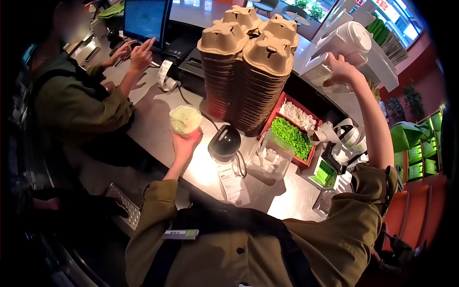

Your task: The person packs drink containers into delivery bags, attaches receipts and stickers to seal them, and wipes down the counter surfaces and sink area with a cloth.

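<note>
Light pooled on the near part of a metal counter [155,122], with a screen [144,21] standing at the far left. Over the counter's left part, the left hand [186,143] was wrapped around the lower part of a clear cup [185,119] of pale green drink. Far to the right, the right hand [343,71] was stretched out to a clear holder [318,74], just near a stack of white lids [356,37]; whether its fingers gripped anything, I could not tell. Between the arms, tall stacks of brown carriers [267,57] rose at the far middle. Right of them sat a red tray [304,164] with white pieces [297,115] and green pieces [290,137], and just nearer, a clear bin [270,167] with paper scraps. A black device [224,142] stood right of the cup, a receipt [233,184] lying on its near side. At the left, another person [79,98] held both hands up before the screen.
</note>
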A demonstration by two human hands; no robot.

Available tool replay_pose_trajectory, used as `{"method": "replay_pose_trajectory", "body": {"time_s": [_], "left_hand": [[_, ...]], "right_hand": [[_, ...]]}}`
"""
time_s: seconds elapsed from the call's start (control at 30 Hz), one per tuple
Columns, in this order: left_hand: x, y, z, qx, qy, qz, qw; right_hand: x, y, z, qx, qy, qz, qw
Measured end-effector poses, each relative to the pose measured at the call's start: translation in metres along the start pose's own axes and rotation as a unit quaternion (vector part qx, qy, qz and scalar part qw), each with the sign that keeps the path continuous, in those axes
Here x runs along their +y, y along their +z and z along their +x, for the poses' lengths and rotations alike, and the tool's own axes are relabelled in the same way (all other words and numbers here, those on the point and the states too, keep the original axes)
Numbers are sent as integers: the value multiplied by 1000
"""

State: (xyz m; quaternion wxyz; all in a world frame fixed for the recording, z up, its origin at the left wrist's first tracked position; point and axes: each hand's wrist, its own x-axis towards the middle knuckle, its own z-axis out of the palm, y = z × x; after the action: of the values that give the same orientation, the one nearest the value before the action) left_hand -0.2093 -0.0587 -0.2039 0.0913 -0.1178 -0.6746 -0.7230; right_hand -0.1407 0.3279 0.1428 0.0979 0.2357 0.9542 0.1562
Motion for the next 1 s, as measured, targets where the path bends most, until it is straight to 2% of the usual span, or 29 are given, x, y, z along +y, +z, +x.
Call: {"method": "replay_pose_trajectory", "body": {"time_s": [0.1,0.13,0.2,0.27,0.33,0.47,0.53,0.57,0.63,0.67,0.7,0.73,0.77,0.8,0.83,0.9,0.97,1.0], "left_hand": [[3,-1,-13,15,-31,67,997],[33,3,-18,4,-63,48,997],[24,-4,-22,-36,-114,-1,993],[18,-7,-26,-48,-92,15,994],[32,-8,-32,-35,-2,99,994],[18,-20,-37,-53,-15,29,998],[26,-22,-42,-61,-21,37,997],[5,-28,-45,-54,-10,-19,998],[15,-37,-50,-77,7,-23,997],[16,-40,-60,-37,-26,-48,998],[11,-55,-67,-39,-24,72,996],[12,-55,-75,58,-67,9,996],[36,-45,-81,116,-79,15,990],[40,-47,-89,115,-25,65,991],[46,-46,-92,121,32,115,985],[67,-33,-95,71,53,86,992],[93,-8,-103,10,78,51,996],[104,8,-103,-43,85,31,995]], "right_hand": [[-3,10,11,8,26,-23,999],[0,16,15,23,24,-19,999],[0,18,15,45,24,-7,999],[-1,18,12,53,29,11,998],[3,24,17,63,13,18,998],[-1,15,17,25,24,24,999],[7,11,3,122,-25,70,990],[17,11,-11,166,-39,86,982],[23,17,-66,388,-70,149,907],[24,27,-102,413,-56,214,884],[28,40,-133,439,-44,280,853],[39,65,-159,465,-44,246,849],[48,106,-180,491,-51,216,842],[52,151,-199,438,-13,256,861],[44,187,-209,448,-29,328,831],[40,273,-231,253,67,411,873],[51,308,-230,293,3,206,934],[60,318,-222,301,36,205,931]]}}
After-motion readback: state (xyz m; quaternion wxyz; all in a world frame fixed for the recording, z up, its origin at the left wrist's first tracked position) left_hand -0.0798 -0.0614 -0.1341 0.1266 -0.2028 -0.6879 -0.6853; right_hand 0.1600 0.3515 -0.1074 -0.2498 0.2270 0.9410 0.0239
